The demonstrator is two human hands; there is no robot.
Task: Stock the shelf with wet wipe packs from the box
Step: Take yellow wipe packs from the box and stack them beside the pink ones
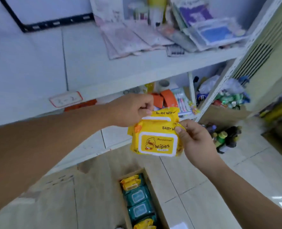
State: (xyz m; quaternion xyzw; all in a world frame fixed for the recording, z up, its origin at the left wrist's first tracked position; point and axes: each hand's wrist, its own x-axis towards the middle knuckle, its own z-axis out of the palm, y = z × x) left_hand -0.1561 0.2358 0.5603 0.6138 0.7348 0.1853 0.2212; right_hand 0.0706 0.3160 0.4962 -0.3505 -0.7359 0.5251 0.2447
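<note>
Two yellow baby wipe packs are held in front of the white shelf (104, 75). My left hand (130, 109) pinches the top edge of the rear yellow pack (165, 114). My right hand (196, 139) grips the right edge of the front yellow pack (155, 141), whose duck label faces me. Below on the floor stands an open cardboard box (95, 187) with several teal wipe packs (138, 205) and yellow packs (131, 181) inside.
The shelf board above holds pink and purple flat packets (137, 37) on its right part; its left part is bare. The lower shelf has orange packs (167, 96) and toothbrushes (181, 100). Bottles (222, 138) stand on the tiled floor at the right.
</note>
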